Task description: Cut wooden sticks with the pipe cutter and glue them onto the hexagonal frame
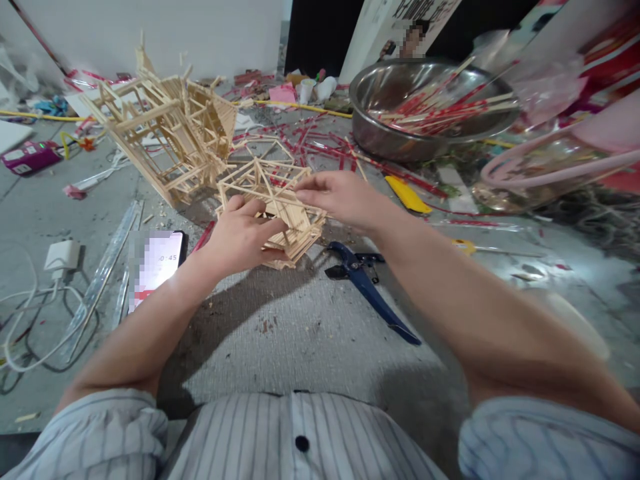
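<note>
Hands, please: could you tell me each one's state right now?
Left hand: closed on the stick frame.
Right hand: fingertips on the frame's top; grip cannot be told.

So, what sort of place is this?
Probably a makeshift craft workspace on a floor: a small stick frame, a larger stick model behind it, a metal bowl of sticks, and blue cutters.

The digits "45" are read on the lit screen of the phone (159,263), left of centre; the rest is blurred. Dark characters on the white board (400,17), top edge, cannot be made out.
</note>
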Demonstrator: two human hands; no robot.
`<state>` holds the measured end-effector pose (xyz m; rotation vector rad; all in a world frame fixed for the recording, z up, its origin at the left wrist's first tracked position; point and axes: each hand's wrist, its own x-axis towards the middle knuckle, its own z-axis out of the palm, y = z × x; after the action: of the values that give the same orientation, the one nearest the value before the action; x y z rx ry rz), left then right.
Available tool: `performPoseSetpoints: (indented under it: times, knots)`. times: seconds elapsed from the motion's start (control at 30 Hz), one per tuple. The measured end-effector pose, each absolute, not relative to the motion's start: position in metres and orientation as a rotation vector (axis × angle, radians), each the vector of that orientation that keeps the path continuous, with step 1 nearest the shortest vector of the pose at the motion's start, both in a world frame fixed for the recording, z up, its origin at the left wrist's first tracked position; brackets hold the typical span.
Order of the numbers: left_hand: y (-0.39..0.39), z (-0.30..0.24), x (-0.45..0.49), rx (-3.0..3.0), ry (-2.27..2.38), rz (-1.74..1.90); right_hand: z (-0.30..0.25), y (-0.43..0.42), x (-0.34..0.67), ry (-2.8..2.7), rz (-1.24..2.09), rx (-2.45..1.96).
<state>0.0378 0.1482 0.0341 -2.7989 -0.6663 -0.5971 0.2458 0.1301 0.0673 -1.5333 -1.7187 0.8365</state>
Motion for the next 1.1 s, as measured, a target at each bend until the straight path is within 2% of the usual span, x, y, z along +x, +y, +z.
performPoseSetpoints:
  times: [0.17,0.33,0.5,0.6,0.77,0.87,0.97,1.1]
  knots:
    - [0.148,0.035,0.038,-2.805,-0.650,-0.589,0.071,0.079,0.294,-1.541,0.764,-1.627]
    - [0.148,0.036,0.038,-2.711,-0.580,-0.623,0.049,0.032,0.340,-1.174,0.765,-1.781]
    - [0.149,0.037,0.037,-2.729,-0.539,-0.657,0.029,0.014,0.352,-1.202,0.680,-1.811]
    - [0.148,0.038,0.037,-2.754,-0.567,-0.651,0.035,0.027,0.334,-1.434,0.517,-1.813]
    - [0.147,0.039,0.037,-2.786,-0.595,-0.675,0.057,0.077,0.279,-1.899,0.286,-1.571]
    - [0.148,0.038,0.037,-2.781,-0.592,-0.670,0.065,0.111,0.246,-2.062,0.223,-1.635]
    - [0.148,0.038,0.037,-2.791,-0.612,-0.643,0.072,0.136,0.225,-2.120,0.284,-1.856]
    - [0.148,0.038,0.038,-2.791,-0.599,-0.632,0.080,0.152,0.216,-2.140,0.598,-1.959]
